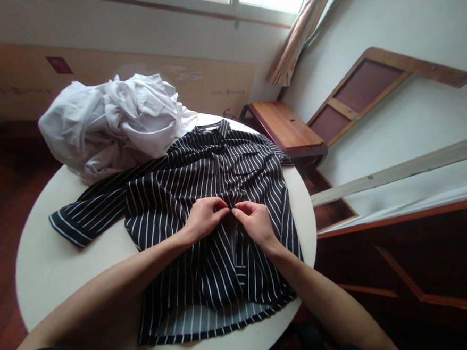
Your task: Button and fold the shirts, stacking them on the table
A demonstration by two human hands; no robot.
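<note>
A black shirt with white stripes (pixel 193 177) lies spread on a round white table (pixel 47 258), its collar toward the window and its hem toward me. My left hand (pixel 206 216) pinches the shirt's front edge near the middle. Close beside it, my right hand (pixel 254 222) pinches the facing edge, the fingertips of both hands almost touching. Whatever small part sits between the fingertips is too small to make out. Below the hands the front hangs partly open, and the inside of the back hem shows.
A big heap of white cloth (pixel 121 119) rests at the table's back left, against one sleeve. Behind the table on the right stands a wooden stool or bench (pixel 287 125). A dark wooden panel (pixel 411 262) is at the right.
</note>
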